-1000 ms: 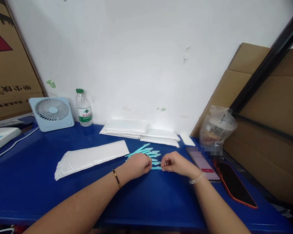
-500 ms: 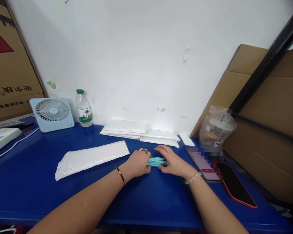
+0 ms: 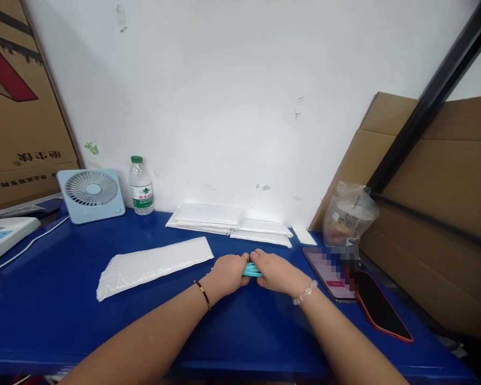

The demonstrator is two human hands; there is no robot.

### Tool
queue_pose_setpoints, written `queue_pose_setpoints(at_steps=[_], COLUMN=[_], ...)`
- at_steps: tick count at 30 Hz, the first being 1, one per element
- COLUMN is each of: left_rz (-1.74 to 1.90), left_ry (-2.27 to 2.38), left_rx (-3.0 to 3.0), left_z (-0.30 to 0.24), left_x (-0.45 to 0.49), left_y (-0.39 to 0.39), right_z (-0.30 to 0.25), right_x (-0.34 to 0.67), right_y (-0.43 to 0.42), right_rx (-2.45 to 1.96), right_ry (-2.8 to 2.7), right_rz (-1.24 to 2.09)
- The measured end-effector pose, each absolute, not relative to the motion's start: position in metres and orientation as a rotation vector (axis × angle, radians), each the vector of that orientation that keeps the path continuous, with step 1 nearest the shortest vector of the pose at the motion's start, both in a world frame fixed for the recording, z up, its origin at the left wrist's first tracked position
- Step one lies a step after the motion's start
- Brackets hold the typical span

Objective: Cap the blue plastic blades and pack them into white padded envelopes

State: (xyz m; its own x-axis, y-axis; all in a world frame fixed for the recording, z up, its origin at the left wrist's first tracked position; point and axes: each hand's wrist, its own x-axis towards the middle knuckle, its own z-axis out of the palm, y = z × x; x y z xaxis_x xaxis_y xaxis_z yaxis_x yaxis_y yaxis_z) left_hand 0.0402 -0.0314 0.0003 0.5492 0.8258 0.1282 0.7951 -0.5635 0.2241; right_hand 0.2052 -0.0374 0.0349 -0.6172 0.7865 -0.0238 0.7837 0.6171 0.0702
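Between my hands is a small bundle of teal strips (image 3: 252, 269), just above or on the blue table; its exact kind cannot be made out. My left hand (image 3: 229, 274) is closed round its left side, with a ring on one finger and a dark bracelet at the wrist. Closed over the right end is my right hand (image 3: 276, 271), wearing a clear beaded bracelet. The fingers of both hands almost meet and hide most of the bundle. To the left of my left hand lies a long white padded packet (image 3: 156, 264).
White packets (image 3: 208, 214) are stacked against the wall, with a small white piece (image 3: 303, 236) beside them. A fan (image 3: 93, 195) and a water bottle (image 3: 141, 187) stand left. On the right are two phones (image 3: 331, 272) (image 3: 385, 307) and a bagged drink cup (image 3: 348, 216).
My right hand has moved left and closed on the teal bundle, so less of it shows. The fingers of both hands are nearer together. The whole view has shifted slightly.
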Motion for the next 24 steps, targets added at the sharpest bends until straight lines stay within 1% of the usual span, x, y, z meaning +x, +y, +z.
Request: queue_pose_setpoints(at_steps=[2, 4, 6, 8, 10, 12, 14, 15, 16, 17, 19, 20, 22, 24], left_rz=[0.459, 0.689, 0.922, 1.086, 1.131, 1.037, 0.911, 0.876, 0.859, 0.832, 0.684, 0.566, 0.297, 0.146], left_ry=[1.384, 1.288, 1.148, 1.039, 0.979, 0.940, 0.889, 0.857, 0.818, 0.769, 0.634, 0.549, 0.383, 0.303], left_rx=[2.494, 2.329, 2.167, 2.026, 1.922, 1.872, 1.824, 1.778, 1.710, 1.627, 1.459, 1.393, 1.322, 1.334], left_z=[0.003, 0.008, 0.012, 0.014, 0.013, 0.009, 0.006, 0.005, 0.006, 0.007, 0.011, 0.013, 0.019, 0.025], left_x=[0.038, 0.036, 0.036, 0.038, 0.040, 0.040, 0.039, 0.038, 0.036, 0.035, 0.032, 0.032, 0.034, 0.039], left_y=[-0.029, -0.029, -0.030, -0.032, -0.033, -0.033, -0.032, -0.032, -0.032, -0.033, -0.039, -0.043, -0.055, -0.067], right_z=[0.063, 0.098, 0.131, 0.149, 0.149, 0.134, 0.113, 0.103, 0.094, 0.085, 0.069, 0.062, 0.049, 0.043], right_x=[0.201, 0.196, 0.189, 0.177, 0.164, 0.153, 0.151, 0.154, 0.159, 0.166, 0.177, 0.181, 0.182, 0.179], right_y=[-0.038, -0.041, -0.047, -0.052, -0.053, -0.050, -0.044, -0.041, -0.039, -0.039, -0.046, -0.052, -0.069, -0.087], right_rx=[1.323, 1.334, 1.348, 1.287, 1.239, 1.236, 1.328, 1.422, 1.505, 1.545, 1.462, 1.340, 1.061, 0.922], right_ry=[2.770, 2.821, 2.968, 3.131, 3.243, 3.266, 3.258, 3.287, 3.349, 3.405, 3.417, 3.327, 3.047, 2.924], right_rz=[0.137, 0.148, 0.071, -0.081, -0.166, -0.254, -0.419, -0.571, -0.800, -1.106, -1.772, -2.018, -2.282, -2.393])
